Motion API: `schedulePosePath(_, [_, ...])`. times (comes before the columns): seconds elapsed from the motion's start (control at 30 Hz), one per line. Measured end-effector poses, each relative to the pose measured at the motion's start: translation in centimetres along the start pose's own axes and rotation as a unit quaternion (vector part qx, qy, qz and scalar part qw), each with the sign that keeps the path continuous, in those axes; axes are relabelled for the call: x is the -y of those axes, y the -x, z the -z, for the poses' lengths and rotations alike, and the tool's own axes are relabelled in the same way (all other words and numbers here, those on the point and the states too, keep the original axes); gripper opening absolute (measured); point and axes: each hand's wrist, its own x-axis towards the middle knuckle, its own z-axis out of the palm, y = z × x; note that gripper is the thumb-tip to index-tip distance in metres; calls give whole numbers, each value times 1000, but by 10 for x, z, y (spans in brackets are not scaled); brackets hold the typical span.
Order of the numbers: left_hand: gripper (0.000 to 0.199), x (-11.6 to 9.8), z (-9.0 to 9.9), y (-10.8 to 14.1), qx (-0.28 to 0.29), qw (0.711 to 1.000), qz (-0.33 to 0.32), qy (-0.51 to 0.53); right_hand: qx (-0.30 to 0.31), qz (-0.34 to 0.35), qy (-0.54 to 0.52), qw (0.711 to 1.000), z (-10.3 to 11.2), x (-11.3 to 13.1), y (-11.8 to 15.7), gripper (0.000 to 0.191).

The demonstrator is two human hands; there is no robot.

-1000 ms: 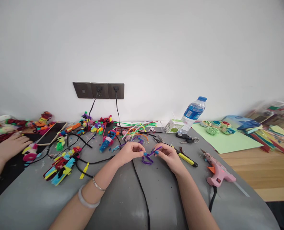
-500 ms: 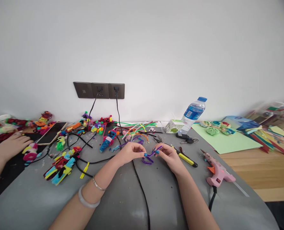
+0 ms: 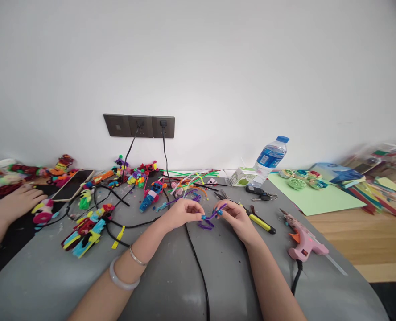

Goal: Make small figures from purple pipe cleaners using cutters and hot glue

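Note:
Between my hands is a bent purple pipe cleaner [image 3: 212, 216], held just above the grey table mat [image 3: 171, 276]. My left hand [image 3: 186, 212] pinches its left end between thumb and forefinger. The fingers of my right hand [image 3: 233, 216] are closed on its other side, where a short tip sticks up. A loop of purple hangs or lies just below; I cannot tell which. Beyond my left hand lie more purple pipe cleaners [image 3: 195, 195] and a blue pipe-cleaner figure [image 3: 147, 201]. A yellow and black cutter knife [image 3: 262, 223] lies right of my right hand.
A pink glue gun [image 3: 305, 244] lies at the right, its cord running forward. A water bottle [image 3: 269, 159], a drink carton [image 3: 242, 176] and keys [image 3: 266, 196] stand or lie behind. Black cables [image 3: 195, 256] cross the mat. Another person's hand [image 3: 19, 201] rests at the left near a phone [image 3: 72, 186].
Almost nothing differs. Both hands keep the same hold on the purple pipe cleaner, and the whole view has shifted very slightly.

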Motion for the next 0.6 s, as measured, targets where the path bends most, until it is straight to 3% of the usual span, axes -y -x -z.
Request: schedulePosePath(0.6, [23,-1,-1,0,3,1000,-1,-8,7,-1,19,1000,0,0,0,31])
